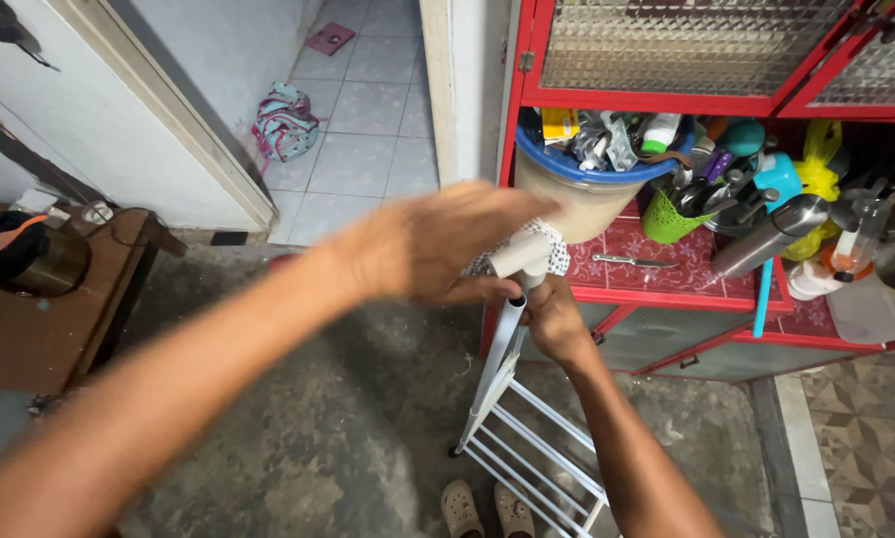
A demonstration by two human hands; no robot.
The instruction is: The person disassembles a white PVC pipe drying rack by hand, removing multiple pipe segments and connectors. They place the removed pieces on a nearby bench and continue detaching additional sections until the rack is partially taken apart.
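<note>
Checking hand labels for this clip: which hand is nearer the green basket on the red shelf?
Right. The right hand grips the white rack's post just below and left of the green basket. The left hand hovers over the post's top, farther left.

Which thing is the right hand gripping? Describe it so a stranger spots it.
Start at the red metal cabinet with patterned glass doors. In front of its left edge stands a white tubular plastic rack on the grey concrete floor. The right hand grips its upright white post just below the elbow joint; the left hand hovers over the top.
</note>
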